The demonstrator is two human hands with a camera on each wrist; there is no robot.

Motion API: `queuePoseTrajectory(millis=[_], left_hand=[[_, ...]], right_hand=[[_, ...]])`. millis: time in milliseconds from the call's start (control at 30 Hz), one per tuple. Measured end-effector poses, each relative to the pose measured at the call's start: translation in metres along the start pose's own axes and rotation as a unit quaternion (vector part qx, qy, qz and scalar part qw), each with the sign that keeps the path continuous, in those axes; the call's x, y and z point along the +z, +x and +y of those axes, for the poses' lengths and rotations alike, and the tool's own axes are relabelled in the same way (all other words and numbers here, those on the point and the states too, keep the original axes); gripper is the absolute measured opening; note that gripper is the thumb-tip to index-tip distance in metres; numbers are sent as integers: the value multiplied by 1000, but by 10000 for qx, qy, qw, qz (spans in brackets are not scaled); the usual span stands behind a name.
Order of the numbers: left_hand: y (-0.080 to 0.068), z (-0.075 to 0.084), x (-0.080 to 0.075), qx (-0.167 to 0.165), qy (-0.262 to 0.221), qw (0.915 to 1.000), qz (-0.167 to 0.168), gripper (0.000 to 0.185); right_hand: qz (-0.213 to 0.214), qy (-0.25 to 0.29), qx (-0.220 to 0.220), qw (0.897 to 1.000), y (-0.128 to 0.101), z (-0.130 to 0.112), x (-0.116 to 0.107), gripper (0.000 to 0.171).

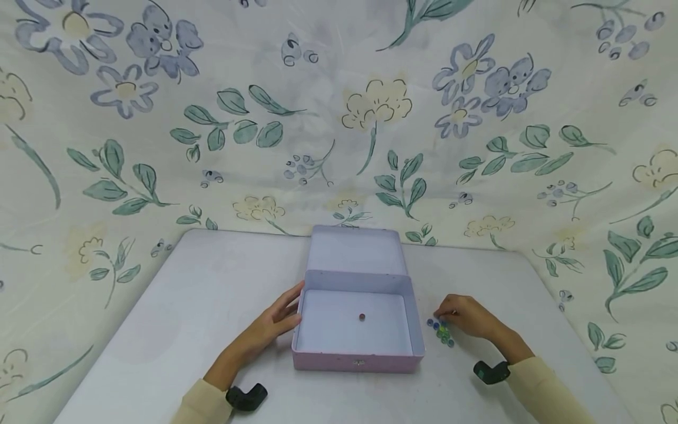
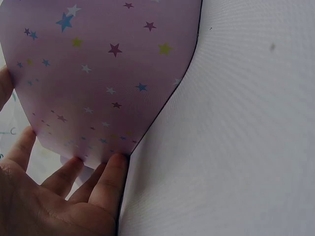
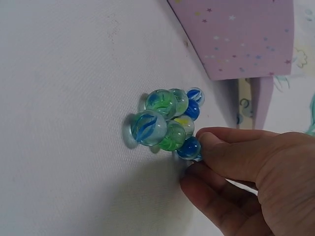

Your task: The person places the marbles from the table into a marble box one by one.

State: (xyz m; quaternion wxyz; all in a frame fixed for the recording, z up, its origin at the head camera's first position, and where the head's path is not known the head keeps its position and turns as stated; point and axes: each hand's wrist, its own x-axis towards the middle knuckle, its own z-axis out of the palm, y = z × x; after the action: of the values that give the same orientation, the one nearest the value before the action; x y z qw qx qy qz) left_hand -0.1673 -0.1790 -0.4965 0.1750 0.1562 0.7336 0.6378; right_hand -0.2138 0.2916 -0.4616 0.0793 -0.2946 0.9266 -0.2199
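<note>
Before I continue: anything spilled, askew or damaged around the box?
Only minor: small dark spots mar the plain white tabletop; the star-patterned box sits upright and glass marbles lie clustered beside it.

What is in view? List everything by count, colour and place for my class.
Flat-topped table: one, white, across the foreground
Rectangular star-patterned box: one, purple, mid-table
Flat lid: one, lilac, open behind the box
Small clasp: one, silver, box's front
Round marble: one, reddish-brown, inside the box
Round glass marbles: at least eight, blue, green and yellow, clustered right of the box
Floral sheet: one, white, blue, green and yellow, behind the table
Wrist devices: two, black, one at each wrist
Sleeves: two, cream, on the forearms
Left hand: one, bare, touching the box's left side
Right hand: one, bare, at the clustered marbles
</note>
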Motion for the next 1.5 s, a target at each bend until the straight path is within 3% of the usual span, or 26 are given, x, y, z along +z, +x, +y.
queuePoseTrajectory(millis=[833, 1100, 1333, 1500], left_hand=[[-1, 1, 1, -34, 16, 10000, 29, 68], [-1, 0, 0, -19, -35, 10000, -23, 67], [-1, 1, 0, -25, -31, 10000, -13, 67], [0, 1, 1, -53, -78, 10000, 4, 67]], right_hand=[[80, 29, 217, 9997, 2, 0, 3, 15], [28, 122, 57, 9999, 4, -1, -7, 15], [214, 94, 341, 9991, 3, -1, -18, 19], [286, 241, 207, 9991, 3, -2, -27, 17]])
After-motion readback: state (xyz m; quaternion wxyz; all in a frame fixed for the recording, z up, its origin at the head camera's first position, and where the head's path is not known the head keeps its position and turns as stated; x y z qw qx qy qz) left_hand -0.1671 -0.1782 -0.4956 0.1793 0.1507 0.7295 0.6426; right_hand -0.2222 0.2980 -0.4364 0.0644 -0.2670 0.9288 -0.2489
